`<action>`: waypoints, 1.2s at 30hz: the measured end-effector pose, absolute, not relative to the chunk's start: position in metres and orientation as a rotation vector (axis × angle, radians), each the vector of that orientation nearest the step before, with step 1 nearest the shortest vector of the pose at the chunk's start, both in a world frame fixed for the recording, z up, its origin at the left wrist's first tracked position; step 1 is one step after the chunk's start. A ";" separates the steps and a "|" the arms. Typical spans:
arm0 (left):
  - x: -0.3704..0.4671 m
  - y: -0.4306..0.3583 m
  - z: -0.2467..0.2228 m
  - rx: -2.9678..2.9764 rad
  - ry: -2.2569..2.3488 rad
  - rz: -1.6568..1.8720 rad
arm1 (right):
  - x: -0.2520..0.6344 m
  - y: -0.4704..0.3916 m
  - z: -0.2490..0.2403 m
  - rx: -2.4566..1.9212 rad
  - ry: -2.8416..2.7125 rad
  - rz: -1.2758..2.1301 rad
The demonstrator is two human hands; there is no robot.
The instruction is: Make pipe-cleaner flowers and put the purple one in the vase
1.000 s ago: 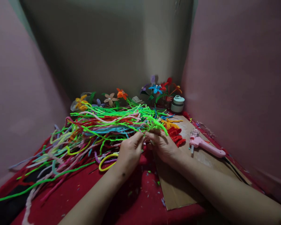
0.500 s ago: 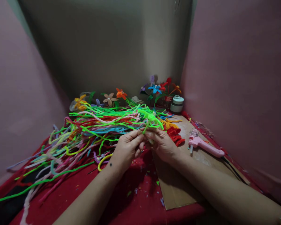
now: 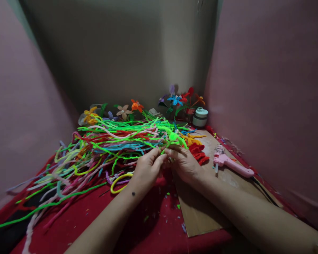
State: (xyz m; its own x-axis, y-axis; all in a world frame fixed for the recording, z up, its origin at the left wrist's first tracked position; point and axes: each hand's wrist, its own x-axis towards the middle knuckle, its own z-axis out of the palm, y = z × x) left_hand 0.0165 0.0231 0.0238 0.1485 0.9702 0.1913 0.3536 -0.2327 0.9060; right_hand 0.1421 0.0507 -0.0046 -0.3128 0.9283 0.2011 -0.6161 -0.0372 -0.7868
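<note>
My left hand [image 3: 151,165] and my right hand [image 3: 182,161] meet at the middle of the table, fingertips pinched together. Between them they hold a bright green pipe-cleaner flower [image 3: 172,135], whose looped petals stick up just above the fingers. Its short stem runs down into both pinches; the lower end is hidden by the fingers. Just beyond my hands lies a large heap of pipe cleaners [image 3: 119,135] in green, pink, red, blue and yellow. Red pipe-cleaner pieces [image 3: 198,153] lie right beside my right hand.
A pink glue gun [image 3: 233,165] with its cord rests on a cardboard sheet [image 3: 201,215] at the right. Finished flowers [image 3: 176,100] and a pale lidded jar [image 3: 200,117] stand along the back wall. Scraps dot the red cloth [image 3: 145,225].
My left hand has shifted slightly right and its thumb has closed in against my right fingers. The green flower has tipped a little to the right.
</note>
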 end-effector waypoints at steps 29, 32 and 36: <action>0.006 0.027 0.029 1.124 0.853 0.941 | 0.144 0.053 -0.005 -0.472 -1.096 1.658; 0.008 0.025 0.031 1.131 0.878 0.979 | 0.143 0.053 -0.008 -0.445 -1.105 1.622; 0.014 0.020 0.032 1.136 0.896 1.055 | 0.142 0.052 -0.011 -0.430 -1.101 1.588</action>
State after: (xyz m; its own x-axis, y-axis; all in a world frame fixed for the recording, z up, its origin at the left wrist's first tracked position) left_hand 0.0139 0.0204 0.0319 0.2722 0.9617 -0.0327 -0.1887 0.0867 0.9782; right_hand 0.1420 0.0523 -0.0111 -0.3314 0.9049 0.2672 -0.5675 0.0350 -0.8226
